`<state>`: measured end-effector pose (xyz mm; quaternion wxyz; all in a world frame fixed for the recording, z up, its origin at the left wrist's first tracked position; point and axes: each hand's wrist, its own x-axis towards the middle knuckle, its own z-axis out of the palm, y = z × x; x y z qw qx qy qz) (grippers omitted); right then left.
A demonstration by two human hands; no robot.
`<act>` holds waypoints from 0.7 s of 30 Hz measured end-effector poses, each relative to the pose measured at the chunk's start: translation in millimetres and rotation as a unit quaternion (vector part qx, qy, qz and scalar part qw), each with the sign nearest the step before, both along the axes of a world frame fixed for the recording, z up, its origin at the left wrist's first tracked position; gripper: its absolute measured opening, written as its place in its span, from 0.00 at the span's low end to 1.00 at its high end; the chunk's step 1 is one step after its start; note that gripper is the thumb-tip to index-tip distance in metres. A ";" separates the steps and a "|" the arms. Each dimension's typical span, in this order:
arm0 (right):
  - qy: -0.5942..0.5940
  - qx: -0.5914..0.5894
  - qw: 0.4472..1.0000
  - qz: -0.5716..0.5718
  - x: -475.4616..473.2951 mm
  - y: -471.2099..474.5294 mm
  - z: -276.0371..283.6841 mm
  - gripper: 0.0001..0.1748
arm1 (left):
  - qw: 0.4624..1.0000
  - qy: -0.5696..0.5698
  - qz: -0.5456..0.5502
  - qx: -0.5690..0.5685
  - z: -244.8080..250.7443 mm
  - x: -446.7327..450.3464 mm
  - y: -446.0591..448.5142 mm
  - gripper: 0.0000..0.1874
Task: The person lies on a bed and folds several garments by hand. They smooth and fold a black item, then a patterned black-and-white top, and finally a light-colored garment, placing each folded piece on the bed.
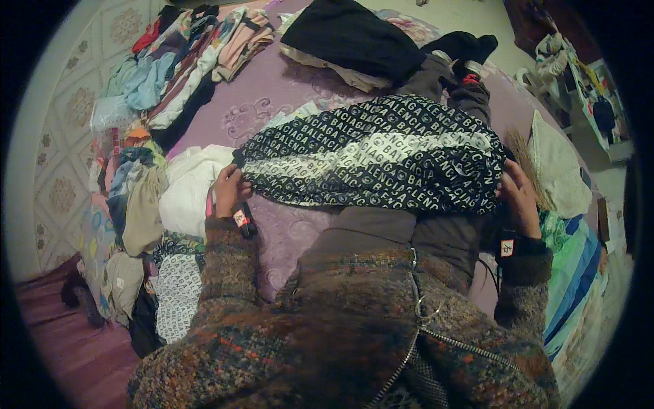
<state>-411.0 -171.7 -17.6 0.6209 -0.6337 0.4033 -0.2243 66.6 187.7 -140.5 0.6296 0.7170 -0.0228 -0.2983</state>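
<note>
A black garment with white lettering is stretched sideways across my lap and legs, with a paler band along its middle. My left hand pinches its left end, fingers and thumb closed on the cloth. At the opposite end my right hand grips the fabric edge; part of those fingers is hidden behind the cloth. Just left of the garment, beside my left wrist, lies a bunched white cloth. Beyond the garment a folded black cloth rests over a beige one.
Folded clothes line the far left of the purple bedspread. More clothes are heaped nearer on the left. At the right are a straw broom, a pale cloth and blue-green striped fabric.
</note>
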 end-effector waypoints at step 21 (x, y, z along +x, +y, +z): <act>0.023 -0.022 0.999 -0.005 -29.7 -29.9 -29.3 0.19 | 0.996 0.010 -0.029 0.084 -17.1 2.1 2.9 0.17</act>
